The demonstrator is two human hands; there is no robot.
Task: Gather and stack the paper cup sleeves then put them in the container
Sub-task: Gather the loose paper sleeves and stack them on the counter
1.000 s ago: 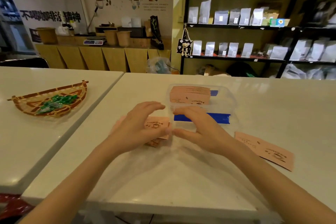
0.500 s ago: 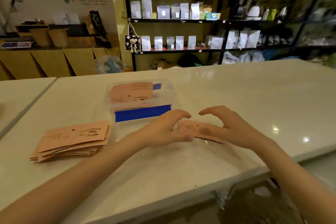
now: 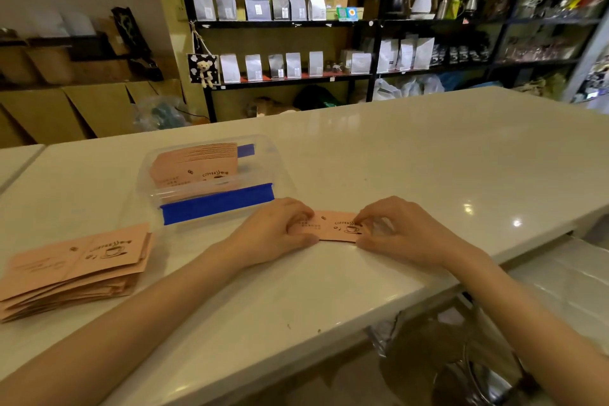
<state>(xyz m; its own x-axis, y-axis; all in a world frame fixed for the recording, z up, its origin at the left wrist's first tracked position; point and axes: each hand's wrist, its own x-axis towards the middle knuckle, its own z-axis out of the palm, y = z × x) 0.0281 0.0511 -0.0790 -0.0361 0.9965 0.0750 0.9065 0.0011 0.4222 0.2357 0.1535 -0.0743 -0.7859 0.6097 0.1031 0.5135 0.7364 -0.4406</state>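
Both hands, left hand [image 3: 276, 230] and right hand [image 3: 400, 230], pinch one flat pink printed paper cup sleeve [image 3: 333, 229] in a narrow grip on the white table [image 3: 412, 158]; best slid flat toward the one loose fanned pile of pink sleeves [image 3: 74, 269] and squared, beside the one clear plastic container with blue clips [image 3: 211, 175] already holding one stack.

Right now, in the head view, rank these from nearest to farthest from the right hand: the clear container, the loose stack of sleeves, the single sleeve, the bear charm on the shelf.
1. Single sleeve: under the right hand, touching it.
2. Clear container: left, slightly behind.
3. Loose stack of sleeves: far left on the table.
4. Bear charm: hanging on the shelf, beyond the table.
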